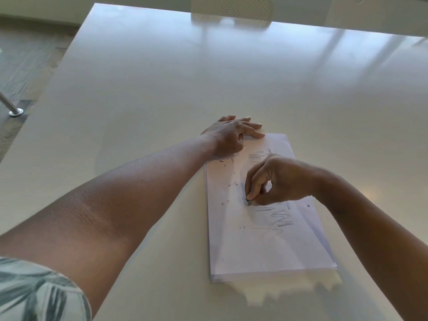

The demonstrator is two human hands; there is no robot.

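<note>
A stack of white paper [254,246] lies on the white table, its top sheet marked with grey pencil scribbles [275,216] and dotted with small dark crumbs. My right hand [278,181] pinches a small grey eraser [248,202] between thumb and fingers, its tip pressed to the sheet near the middle. My left hand [231,135] rests flat on the far left corner of the stack, fingers straight, holding the paper down.
The white table [162,89] stretches wide to the far side and to the left of the stack. A white perforated chair back [231,8] stands beyond the far edge. A metal leg [14,110] meets the floor at the left.
</note>
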